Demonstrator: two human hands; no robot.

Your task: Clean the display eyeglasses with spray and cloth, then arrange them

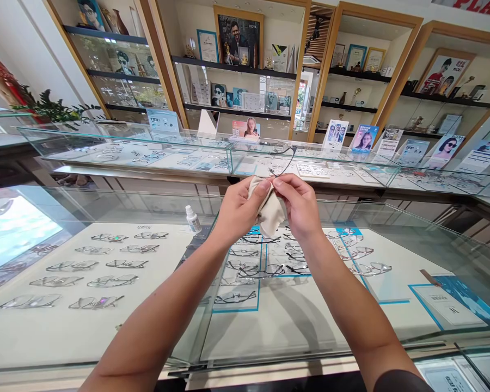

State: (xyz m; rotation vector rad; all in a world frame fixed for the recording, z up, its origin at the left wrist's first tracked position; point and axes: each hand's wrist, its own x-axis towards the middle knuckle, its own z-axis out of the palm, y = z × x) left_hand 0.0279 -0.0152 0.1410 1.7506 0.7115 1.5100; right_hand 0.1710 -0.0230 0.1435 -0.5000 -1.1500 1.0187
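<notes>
Both hands are raised above the glass counter, close together. My left hand (240, 204) is closed on a cream cleaning cloth (273, 218), whose loose end hangs down between the hands. Held in a pinch by my right hand (299, 202) is a pair of eyeglasses (289, 162). Its thin dark temple curves up beyond the fingertips. The fingers and cloth hide most of the glasses, including the lenses. The fingertips of the two hands meet at the cloth's upper edge.
A small white bottle (193, 219) stands left of my hands on the glass display counter (206, 326). Rows of eyeglasses (112, 280) lie under the glass. Another glass showcase (179, 140) with upright cards crosses behind, before wooden shelves (232, 65).
</notes>
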